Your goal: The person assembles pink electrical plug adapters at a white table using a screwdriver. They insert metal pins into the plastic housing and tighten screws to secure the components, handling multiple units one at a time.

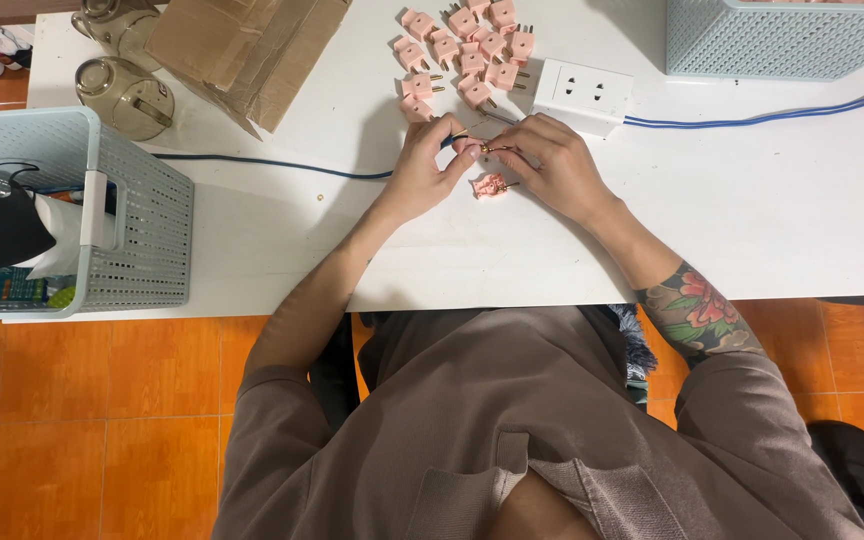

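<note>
Scene: a person seen from above, seated at a white table over an orange tiled floor.
Left hand: the left hand rests on the table, its fingers pinched shut around a small brass part at the tip of a blue cable.
Right hand: the right hand meets it, fingertips closed on the same small part; the exact grip is too small to make out.
Plug half: an opened pink plug piece lies on the table just below the fingertips, between both hands.
Plug pile: a cluster of pink plugs sits just beyond the hands.
Socket: a white socket block lies beside the pile, near the right hand.
Left side: a pale mesh basket, a cardboard piece and glass jars.
Far right: a second mesh basket.
</note>
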